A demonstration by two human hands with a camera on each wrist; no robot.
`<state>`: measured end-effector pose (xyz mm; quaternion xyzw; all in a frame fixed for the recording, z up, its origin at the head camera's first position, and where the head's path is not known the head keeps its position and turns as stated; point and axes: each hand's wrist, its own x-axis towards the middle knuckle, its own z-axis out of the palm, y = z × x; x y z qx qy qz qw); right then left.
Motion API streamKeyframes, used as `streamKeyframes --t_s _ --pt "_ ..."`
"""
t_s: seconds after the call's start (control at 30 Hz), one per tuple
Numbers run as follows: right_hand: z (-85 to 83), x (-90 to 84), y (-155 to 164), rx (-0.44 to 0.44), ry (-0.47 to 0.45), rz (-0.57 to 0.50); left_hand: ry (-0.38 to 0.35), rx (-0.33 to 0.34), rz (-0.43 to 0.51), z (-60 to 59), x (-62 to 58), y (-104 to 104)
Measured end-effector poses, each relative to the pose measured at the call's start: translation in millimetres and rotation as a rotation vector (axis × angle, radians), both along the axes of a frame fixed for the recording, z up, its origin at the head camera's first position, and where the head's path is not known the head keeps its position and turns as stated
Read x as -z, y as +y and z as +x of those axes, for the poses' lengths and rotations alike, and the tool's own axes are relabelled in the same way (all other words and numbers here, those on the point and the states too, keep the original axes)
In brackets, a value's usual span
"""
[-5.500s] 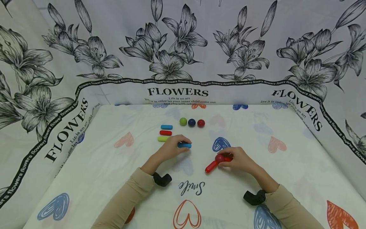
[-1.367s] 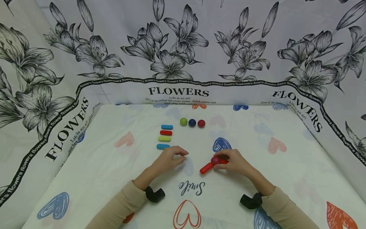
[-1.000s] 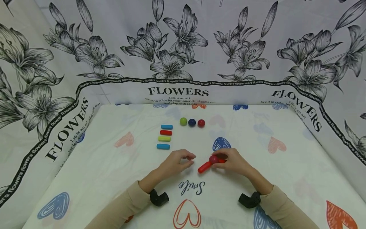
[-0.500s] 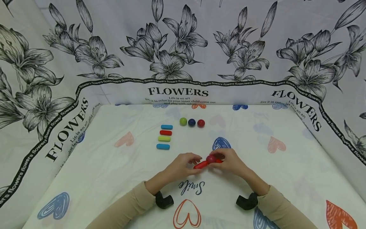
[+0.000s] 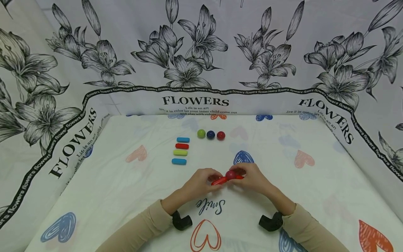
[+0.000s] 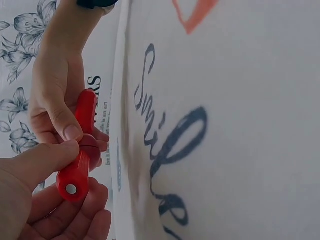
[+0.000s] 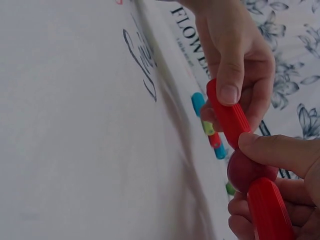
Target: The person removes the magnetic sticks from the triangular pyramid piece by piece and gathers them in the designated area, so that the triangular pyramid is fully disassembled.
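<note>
Two red sticks joined by a dark red ball (image 5: 231, 175) are held just above the cloth in the middle. My left hand (image 5: 211, 179) pinches the free left red stick (image 5: 218, 181), thumb on top. My right hand (image 5: 240, 173) grips the ball and the second red stick (image 5: 240, 177), mostly hidden under its fingers. In the left wrist view the near red stick (image 6: 75, 175) lies under my thumb. The right wrist view shows the ball (image 7: 245, 170) between the far stick (image 7: 230, 117) and the near stick (image 7: 270, 210).
A column of short sticks lies at the back left: blue (image 5: 183, 140), red (image 5: 182, 146), yellow-green (image 5: 180, 152), blue (image 5: 178, 161). Beside it sit a green ball (image 5: 201, 133), a dark blue ball (image 5: 210, 134) and a red ball (image 5: 221, 135). Printed cloth walls surround the heart-patterned table cloth (image 5: 126, 196).
My left hand laid a blue stick at the foot of the column, then moved right and took hold of the red stick's free end. My right hand shifted the piece slightly left.
</note>
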<state>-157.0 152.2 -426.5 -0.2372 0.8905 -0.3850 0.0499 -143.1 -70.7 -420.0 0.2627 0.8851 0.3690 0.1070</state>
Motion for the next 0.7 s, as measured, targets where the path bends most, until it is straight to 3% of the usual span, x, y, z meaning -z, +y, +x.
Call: streamKeyframes --t_s 0.4,0.7 --pt "-0.3 -0.8 -1.6 -0.009 -0.007 0.013 -0.001 -0.003 0.017 2.0 -3.5 -2.9" --pt "0.3 -0.6 -1.6 -0.031 -0.024 0.037 0.015 0.021 0.021 1.0 1.7 -5.7"
